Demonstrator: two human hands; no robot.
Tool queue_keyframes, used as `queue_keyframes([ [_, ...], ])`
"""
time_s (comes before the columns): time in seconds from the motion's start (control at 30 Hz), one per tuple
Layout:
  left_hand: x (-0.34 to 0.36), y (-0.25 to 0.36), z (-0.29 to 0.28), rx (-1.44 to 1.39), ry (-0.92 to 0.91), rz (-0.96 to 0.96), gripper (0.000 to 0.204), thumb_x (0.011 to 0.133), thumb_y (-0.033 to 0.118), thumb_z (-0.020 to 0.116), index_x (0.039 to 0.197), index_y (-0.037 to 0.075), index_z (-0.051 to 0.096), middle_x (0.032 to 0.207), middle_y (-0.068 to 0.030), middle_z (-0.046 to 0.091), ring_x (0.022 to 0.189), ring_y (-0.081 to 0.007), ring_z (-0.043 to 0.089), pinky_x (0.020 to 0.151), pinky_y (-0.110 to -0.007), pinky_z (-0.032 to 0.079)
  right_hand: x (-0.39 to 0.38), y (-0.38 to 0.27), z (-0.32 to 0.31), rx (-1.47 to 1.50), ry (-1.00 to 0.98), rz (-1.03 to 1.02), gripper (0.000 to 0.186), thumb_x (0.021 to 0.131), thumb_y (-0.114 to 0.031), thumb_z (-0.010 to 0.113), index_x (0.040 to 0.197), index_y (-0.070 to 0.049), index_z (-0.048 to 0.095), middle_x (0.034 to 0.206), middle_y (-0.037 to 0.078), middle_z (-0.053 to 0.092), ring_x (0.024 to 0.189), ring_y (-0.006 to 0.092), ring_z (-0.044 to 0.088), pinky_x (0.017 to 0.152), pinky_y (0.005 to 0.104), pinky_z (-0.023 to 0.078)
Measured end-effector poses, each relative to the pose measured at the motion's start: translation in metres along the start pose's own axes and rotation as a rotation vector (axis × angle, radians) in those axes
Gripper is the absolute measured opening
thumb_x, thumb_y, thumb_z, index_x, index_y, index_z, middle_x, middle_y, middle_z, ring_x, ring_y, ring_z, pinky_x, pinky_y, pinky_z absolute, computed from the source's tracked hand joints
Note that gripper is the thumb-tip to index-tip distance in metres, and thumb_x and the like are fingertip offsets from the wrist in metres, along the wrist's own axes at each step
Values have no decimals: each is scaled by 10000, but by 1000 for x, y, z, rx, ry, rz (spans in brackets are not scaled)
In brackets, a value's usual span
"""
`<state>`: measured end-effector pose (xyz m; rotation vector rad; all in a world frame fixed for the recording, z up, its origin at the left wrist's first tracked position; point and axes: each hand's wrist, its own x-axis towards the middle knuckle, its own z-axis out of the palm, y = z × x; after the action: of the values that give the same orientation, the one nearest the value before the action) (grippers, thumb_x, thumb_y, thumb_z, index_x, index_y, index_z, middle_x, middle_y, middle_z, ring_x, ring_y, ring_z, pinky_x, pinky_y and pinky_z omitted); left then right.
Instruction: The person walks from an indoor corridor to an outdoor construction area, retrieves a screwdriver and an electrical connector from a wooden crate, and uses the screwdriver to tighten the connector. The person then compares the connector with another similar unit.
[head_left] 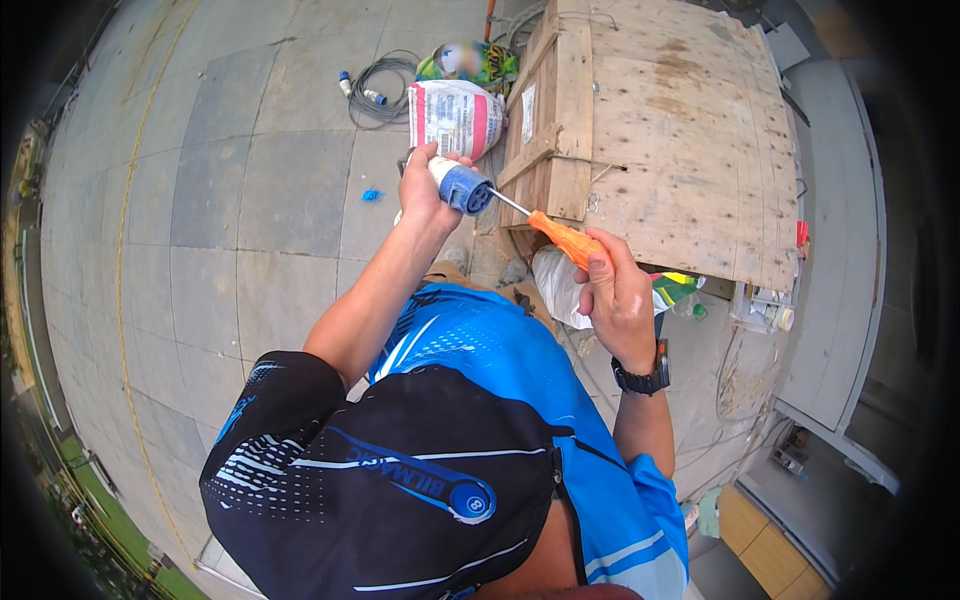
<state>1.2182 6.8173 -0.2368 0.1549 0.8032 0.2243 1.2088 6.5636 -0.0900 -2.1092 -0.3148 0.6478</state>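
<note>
Far left: yellow rope (pixel 124 235) runs lengthwise over the grey tiled floor (pixel 290 190), bent by the lens. Next, a small blue scrap (pixel 372 195) on the tiles, and above it in view a loose coil of grey cable (pixel 383 118) with blue-and-white cable ends (pixel 374 97) beside and on it. Left hand (pixel 422 190): fingers wrapped round the white rear of a blue-and-white connector (pixel 464 189), no visible slack; it's held up off the floor, round blue face with holes turned toward the right and the wearer. Beyond it on the floor, a white sack with pink bands (pixel 456 117), then a green patterned bag (pixel 490 65) behind that. Orange-handled screwdriver (pixel 566 239) spans the gap between hands, slim metal shaft aimed up-left, tip at the edge of the connector's face. Can't tell if it's seated in anything. Right hand (pixel 617 295): closed on the handle's rear end, thumb and fingers bent round it, driver tilted, not vertical. White plastic bag (pixel 558 288) sits lower down behind the handle. Black watch (pixel 642 371) on the right wrist. Right of the hands, a big wooden crate (pixel 680 140), plank side toward the sacks, stained sheet on top. Grey panel (pixel 835 230) past that.
</note>
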Motion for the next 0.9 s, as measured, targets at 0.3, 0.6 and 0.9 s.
queue_keyframes([
  [0.3, 7, 4, -5, 78, 52, 43, 303, 921, 286, 556, 935, -15, 526, 795, -156, 606, 712, -269, 628, 686, -401, 572, 0, 12, 22, 85, 143, -449, 444, 922, -126, 655, 1319, -4, 497, 1057, 148, 598, 826, 137, 619, 684, 281, 525],
  [0.6, -2, 9, 1, 140, 5, 75, 253, 920, 247, 579, 1037, 48, 475, 846, -112, 582, 699, -257, 628, 635, -436, 562, 9, 33, 22, -567, 248, -824, 463, 878, -90, 677, 1308, -34, 514, 1022, 163, 630, 868, 220, 640, 726, 367, 521],
  [0.9, -8, 13, 8, 162, -91, 56, 258, 915, 209, 585, 1092, 79, 450, 842, -92, 583, 673, -245, 634, 603, -436, 567, 9, 46, 15, 1058, -523, 137, 524, 927, -69, 612, 1407, -21, 407, 1025, 115, 636, 773, 187, 645, 604, 346, 542],
])
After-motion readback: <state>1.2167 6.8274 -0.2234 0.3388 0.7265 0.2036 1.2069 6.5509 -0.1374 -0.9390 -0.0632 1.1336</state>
